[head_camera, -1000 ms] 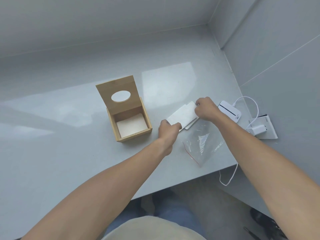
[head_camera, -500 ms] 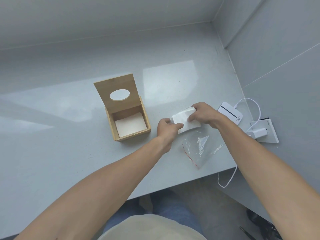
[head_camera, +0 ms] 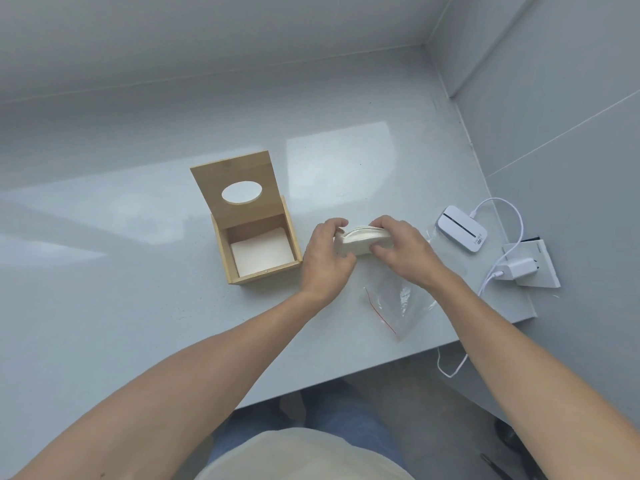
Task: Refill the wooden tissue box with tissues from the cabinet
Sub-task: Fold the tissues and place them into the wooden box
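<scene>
The wooden tissue box (head_camera: 264, 272) stands on the grey counter, left of centre. Its hinged lid (head_camera: 239, 190), with an oval hole, is tipped up and back. White tissue lies flat inside the box. Just right of the box, a stack of white tissues (head_camera: 360, 241) is held a little above the counter, bent into a curve. My left hand (head_camera: 323, 259) grips its left end. My right hand (head_camera: 403, 252) grips its right end from above.
An empty clear zip bag (head_camera: 398, 306) with a red strip lies near the counter's front edge. A small white device (head_camera: 462, 233) with a cable, a plugged charger (head_camera: 519, 268) and a wall socket plate sit at the right. Walls close the back and right.
The tissue stack came out flat from beside the bag, moved left toward the box and is now bent between both hands. Both hands shifted left with it.
</scene>
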